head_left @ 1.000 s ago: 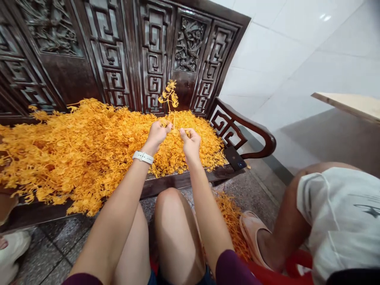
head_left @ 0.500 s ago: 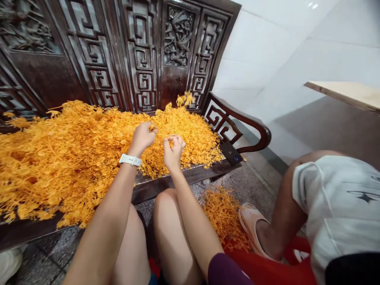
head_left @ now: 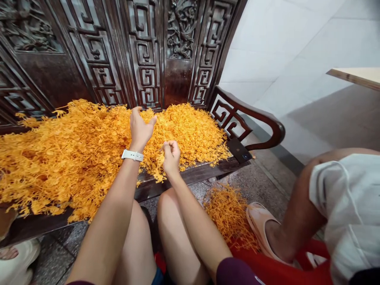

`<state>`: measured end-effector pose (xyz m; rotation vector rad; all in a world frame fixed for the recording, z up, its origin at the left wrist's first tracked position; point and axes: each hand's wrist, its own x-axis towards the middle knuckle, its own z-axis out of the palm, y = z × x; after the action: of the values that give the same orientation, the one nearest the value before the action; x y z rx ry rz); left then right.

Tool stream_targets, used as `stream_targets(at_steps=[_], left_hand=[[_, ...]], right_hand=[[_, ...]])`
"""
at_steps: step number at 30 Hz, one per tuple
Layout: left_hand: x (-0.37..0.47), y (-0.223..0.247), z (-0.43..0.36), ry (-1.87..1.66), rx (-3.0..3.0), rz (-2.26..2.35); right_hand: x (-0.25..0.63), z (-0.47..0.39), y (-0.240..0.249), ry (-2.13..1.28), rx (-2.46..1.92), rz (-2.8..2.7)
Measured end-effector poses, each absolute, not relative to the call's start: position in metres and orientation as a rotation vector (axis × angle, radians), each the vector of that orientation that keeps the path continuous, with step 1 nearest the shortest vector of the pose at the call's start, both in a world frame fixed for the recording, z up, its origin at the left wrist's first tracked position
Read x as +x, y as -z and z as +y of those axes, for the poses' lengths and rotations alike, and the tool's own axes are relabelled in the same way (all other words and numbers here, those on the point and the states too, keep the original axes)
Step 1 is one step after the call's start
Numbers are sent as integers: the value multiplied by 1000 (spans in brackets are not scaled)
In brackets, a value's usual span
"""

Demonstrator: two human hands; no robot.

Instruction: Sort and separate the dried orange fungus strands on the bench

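Sprigs (head_left: 86,158) heap along the bench (head_left: 196,175), left hand (head_left: 140,128) spread over them, right hand (head_left: 171,156) pinched nearer its front edge, can't tell on what

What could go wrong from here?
The phone lies near the bench's front corner, beside the yellow pile; a nudge might tip it off.
Bits of the yellow pile overhang the front edge, so some could drop.
The clog beside the orange heap on the floor could scatter it.
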<state>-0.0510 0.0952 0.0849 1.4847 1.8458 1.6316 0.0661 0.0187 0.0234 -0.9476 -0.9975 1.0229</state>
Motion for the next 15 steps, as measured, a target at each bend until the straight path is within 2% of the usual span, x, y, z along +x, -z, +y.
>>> stream_targets(at_steps=[3, 6, 11, 15], left_hand=[[-43, -92, 90, -1618, 1131, 1698], [-37, -101, 83, -1470, 825, 1365], [-28, -105, 74, -1252, 629, 1029], [-20, -102, 73, -1220, 549, 909]], right_hand=[[68, 22, -18, -1028, -954, -1030], [68, 23, -15, -1012, -942, -1028], [65, 20, -15, -951, -917, -1079], [66, 21, -15, -947, -937, -1078]])
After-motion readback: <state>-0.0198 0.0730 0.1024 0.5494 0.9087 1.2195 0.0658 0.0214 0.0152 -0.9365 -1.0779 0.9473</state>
